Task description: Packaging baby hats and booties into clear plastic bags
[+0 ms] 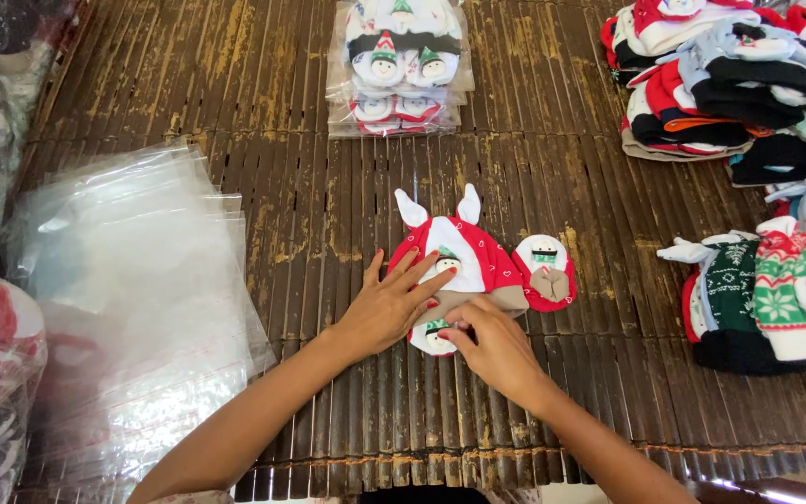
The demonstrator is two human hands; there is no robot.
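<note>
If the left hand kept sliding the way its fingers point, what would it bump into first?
The left hand points up and to the right, fingers already resting on the red and white baby hat. Sliding on, it would probably meet the small red mitten next to the hat.

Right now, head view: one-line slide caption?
Both hands, left hand and right hand, press a red-and-white baby hat flat on a slatted mat, beside clear bags and stacked hats.

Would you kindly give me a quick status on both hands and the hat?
Left hand flat on red-and-white hat. Right hand pinching small mitten at hat's lower edge. Second mitten beside hat, touching it.
</note>
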